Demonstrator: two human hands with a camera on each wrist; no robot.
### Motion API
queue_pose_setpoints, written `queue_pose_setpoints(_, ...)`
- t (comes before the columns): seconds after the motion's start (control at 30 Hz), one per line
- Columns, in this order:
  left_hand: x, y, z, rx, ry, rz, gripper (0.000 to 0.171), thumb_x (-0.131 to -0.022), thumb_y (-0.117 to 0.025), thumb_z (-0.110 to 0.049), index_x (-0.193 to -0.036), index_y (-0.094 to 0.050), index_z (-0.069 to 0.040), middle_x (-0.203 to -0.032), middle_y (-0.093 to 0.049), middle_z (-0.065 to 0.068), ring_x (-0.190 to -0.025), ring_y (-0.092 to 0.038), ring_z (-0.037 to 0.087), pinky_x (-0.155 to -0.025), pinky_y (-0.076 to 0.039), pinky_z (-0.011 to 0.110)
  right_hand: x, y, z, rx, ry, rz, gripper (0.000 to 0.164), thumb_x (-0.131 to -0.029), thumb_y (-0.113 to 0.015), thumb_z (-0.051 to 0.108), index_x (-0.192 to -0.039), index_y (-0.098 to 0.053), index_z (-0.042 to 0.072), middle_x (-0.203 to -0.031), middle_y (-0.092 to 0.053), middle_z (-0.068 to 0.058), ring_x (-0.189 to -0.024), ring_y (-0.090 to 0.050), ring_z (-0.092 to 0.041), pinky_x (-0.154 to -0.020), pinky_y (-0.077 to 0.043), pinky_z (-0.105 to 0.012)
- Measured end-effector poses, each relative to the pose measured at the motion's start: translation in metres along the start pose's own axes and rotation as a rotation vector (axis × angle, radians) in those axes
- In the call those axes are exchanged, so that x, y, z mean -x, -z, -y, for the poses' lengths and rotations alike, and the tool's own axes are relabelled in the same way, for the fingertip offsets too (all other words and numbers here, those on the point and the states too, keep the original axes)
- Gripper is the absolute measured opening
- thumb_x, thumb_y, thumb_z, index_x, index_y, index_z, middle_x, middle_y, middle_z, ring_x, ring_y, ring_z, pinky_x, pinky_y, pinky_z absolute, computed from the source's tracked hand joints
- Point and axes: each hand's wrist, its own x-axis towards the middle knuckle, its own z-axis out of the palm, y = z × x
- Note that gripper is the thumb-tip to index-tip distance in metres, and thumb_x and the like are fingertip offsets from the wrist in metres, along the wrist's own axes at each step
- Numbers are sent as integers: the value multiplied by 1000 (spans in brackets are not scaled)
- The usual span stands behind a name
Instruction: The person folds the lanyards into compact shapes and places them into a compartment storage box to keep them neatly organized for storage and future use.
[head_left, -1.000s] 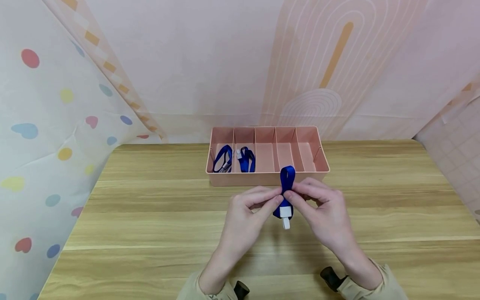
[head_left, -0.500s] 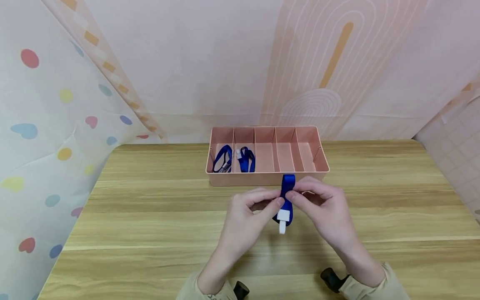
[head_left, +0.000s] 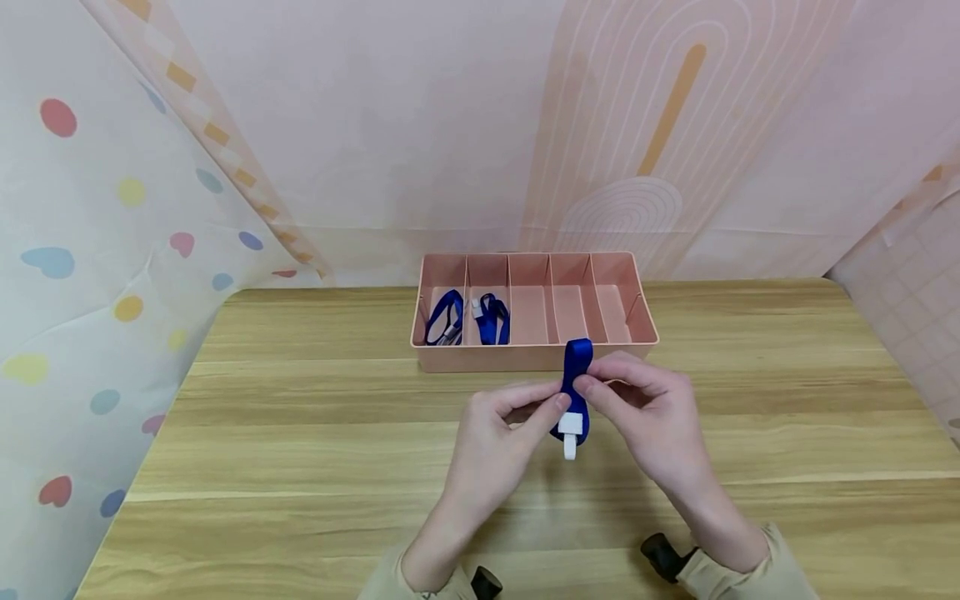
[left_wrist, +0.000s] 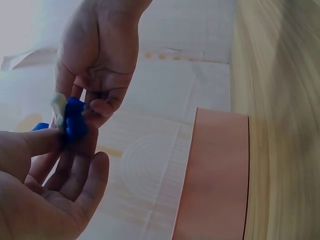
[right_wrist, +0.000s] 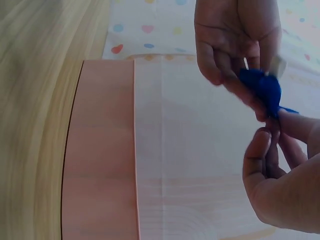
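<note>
A folded blue lanyard (head_left: 577, 358) with a white plastic clip (head_left: 570, 425) at its lower end is held up in front of the organizer box. My left hand (head_left: 498, 437) pinches it from the left between thumb and fingers, just above the clip. From the other side my right hand (head_left: 652, 417) pinches the strap slightly higher. A loop stands up above the fingertips, and the clip hangs below. In the left wrist view the bunched blue strap (left_wrist: 76, 125) shows between both hands. The right wrist view shows folds of the lanyard (right_wrist: 267, 90) between the fingers.
Behind the hands, a pink organizer box (head_left: 525, 358) with several compartments stands against the patterned backdrop (head_left: 375, 167). Its leftmost compartment holds a blue lanyard (head_left: 446, 317), and the one beside it holds another folded lanyard (head_left: 492, 319). Everything rests on a wood-grain table (head_left: 300, 442).
The lanyard's upper loop dips and tips flatter, then rises a little, while the clip swings slightly left and back. Both hands keep their pinch and barely move.
</note>
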Motion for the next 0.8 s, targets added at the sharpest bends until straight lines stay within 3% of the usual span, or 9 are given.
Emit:
queue_pose_setpoints(0.13, 0, 1, 0, 2, 11, 18, 21, -97, -74, -14, -114, -81, -3, -107, -82, 15, -95, -80, 23, -83, -62, 20, -1, 3, 0, -1, 22, 40, 14, -93, -70, -11, -93, -77, 1, -93, -74, 8, -86, -68, -4, -75, -60, -16)
queue_pose_setpoints(0.43, -3, 2, 1, 43, 48, 21, 20, -96, -75, -10, -111, -78, 2, -102, -80, 20, -89, -78, 17, -83, -61, 18, -1, 0, -2, 53, 55, -41, 22, -92, -71, -11, -91, -79, 9, -93, -75, 11, -89, -67, -5, -72, -55, -15)
queue_pose_setpoints(0.7, -4, 4, 0, 87, 88, 49, 21, -96, -73, -7, -112, -76, 6, -104, -79, 26, -93, -80, 26, -80, -63, 20, 1, -2, -7, 145, 138, -67, 11, -91, -74, -10, -94, -79, -1, -93, -76, -6, -92, -71, -4, -81, -60, -16)
queue_pose_setpoints(0.8, -4, 5, 0, 99, 119, 62, 22, -97, -73, -9, -113, -75, 6, -105, -79, 27, -94, -81, 28, -78, -64, 22, 2, -3, -8, 156, 185, -83, 9, -91, -75, -10, -94, -79, -2, -93, -76, -6, -92, -71, -4, -81, -60, -16)
